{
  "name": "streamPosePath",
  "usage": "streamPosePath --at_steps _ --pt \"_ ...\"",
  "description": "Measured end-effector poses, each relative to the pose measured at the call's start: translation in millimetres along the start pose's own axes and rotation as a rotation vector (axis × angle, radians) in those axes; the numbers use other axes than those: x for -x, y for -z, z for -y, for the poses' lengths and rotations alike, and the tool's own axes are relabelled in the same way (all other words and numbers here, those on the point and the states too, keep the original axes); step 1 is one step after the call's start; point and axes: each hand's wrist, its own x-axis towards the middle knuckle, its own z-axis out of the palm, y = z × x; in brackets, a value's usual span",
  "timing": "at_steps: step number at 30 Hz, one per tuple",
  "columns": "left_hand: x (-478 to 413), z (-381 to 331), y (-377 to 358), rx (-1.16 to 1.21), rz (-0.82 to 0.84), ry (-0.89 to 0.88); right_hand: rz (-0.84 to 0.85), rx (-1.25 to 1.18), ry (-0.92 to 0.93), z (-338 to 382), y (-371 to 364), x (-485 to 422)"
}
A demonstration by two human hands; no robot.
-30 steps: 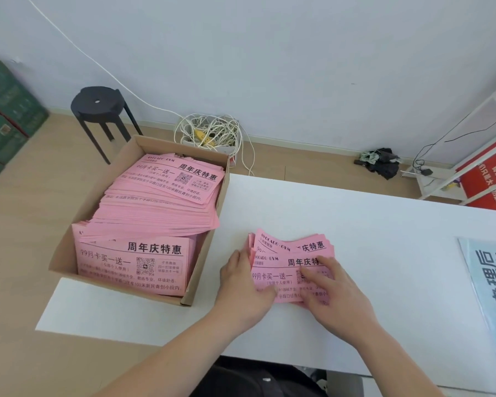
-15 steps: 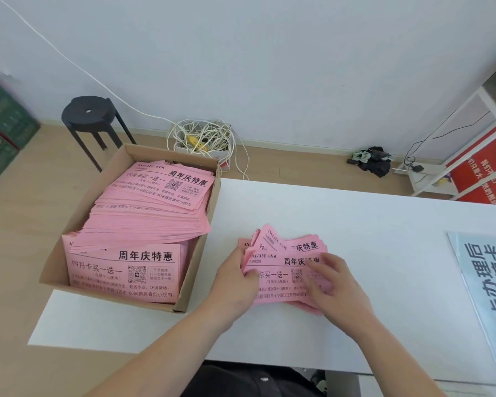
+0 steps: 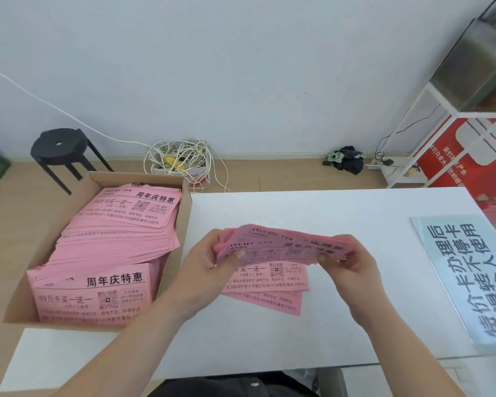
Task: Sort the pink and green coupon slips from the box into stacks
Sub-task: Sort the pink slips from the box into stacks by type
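The fingers (image 3: 230, 259) of the left hand (image 3: 206, 265) are curled round the left end of a bundle (image 3: 284, 244) of pink slips, with the thumb on top. The fingers (image 3: 325, 257) of the right hand (image 3: 355, 266) pinch the right end of the bundle in the same way. The bundle is held just above the worktop (image 3: 341, 213), nearly flat, and its edges are a little fanned.

Under the bundle a few loose slips (image 3: 269, 286) lie on the worktop, pink and printed side up. The lowest one is shifted nearer and to the right.

Left of the hands a cardboard box (image 3: 93, 179) stands at the left end of the worktop. It is filled with a pile (image 3: 118, 233) of pink slips, which is higher at the far side and slides down toward the near side.

At the right end of the worktop lies a pale blue sign (image 3: 464, 270) with large dark characters.

On the floor beyond stand a black stool (image 3: 59, 144), a coil (image 3: 181, 159) of white cable, a dark cloth (image 3: 347, 161) and a white rack (image 3: 421, 133).
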Motion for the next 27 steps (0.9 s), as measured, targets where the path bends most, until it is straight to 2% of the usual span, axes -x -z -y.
streamPosePath --at_steps 2,5,9,13,18,20,22,27 --pt "0 13 -2 -0.088 -0.026 0.042 0.005 0.042 -0.041 -16 -2 1" --pt "0 30 -5 -0.061 -0.067 0.118 0.000 -0.018 -0.113 -34 -8 4" --pt "-4 35 -8 -0.049 -0.158 0.108 -0.047 -0.155 -0.162 -39 -12 -1" --pt "-6 41 -16 -0.091 -0.170 0.118 -0.025 -0.122 -0.178 -40 -16 -6" --pt "-11 35 -30 -0.110 -0.279 0.078 -0.077 -0.021 -0.076 -34 -21 -9" --pt "-12 36 -30 -0.121 -0.273 0.060 -0.077 0.034 -0.022 -33 -20 -9" --pt "-10 38 -28 -0.081 -0.259 0.098 -0.051 0.072 -0.014 -37 -20 -9" --pt "-12 31 -25 0.116 -0.271 0.194 -0.009 -0.084 -0.116 -47 -23 -8"
